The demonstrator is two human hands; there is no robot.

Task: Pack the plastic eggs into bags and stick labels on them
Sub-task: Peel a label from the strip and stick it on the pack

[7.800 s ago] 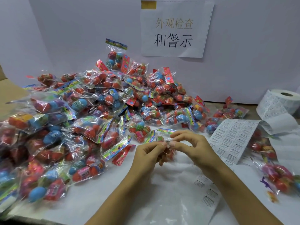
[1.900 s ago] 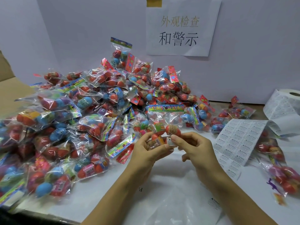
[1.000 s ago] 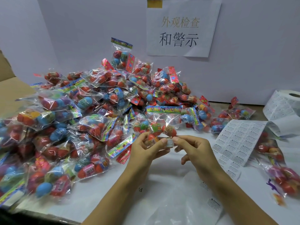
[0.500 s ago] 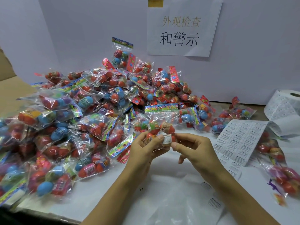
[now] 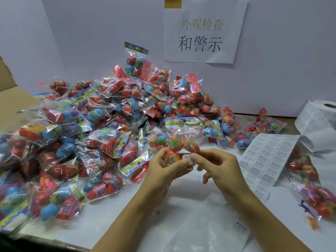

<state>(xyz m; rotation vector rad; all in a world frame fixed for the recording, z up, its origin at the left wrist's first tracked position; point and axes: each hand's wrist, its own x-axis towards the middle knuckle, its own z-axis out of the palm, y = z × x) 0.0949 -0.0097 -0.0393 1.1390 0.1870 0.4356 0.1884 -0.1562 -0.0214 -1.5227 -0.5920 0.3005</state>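
Dozens of filled egg bags [image 5: 101,135] heaped at my left. Centre: left hand [image 5: 163,171] curls round one upright bag of eggs [image 5: 181,140], thumb on a white warning label [image 5: 188,158]; right hand [image 5: 220,170] pinches that label's other edge. Label sheet [image 5: 265,159] and roll [image 5: 320,117] lie right.

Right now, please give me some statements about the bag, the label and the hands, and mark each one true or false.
1. The left hand holds a bag of eggs upright above the table. True.
2. The right hand rests flat on the label sheet. False: it is at the bag, fingertips on a small white label.
3. The label roll stands at the far right. True.
4. The big pile of bags lies to the right of the hands. False: it lies to the left.
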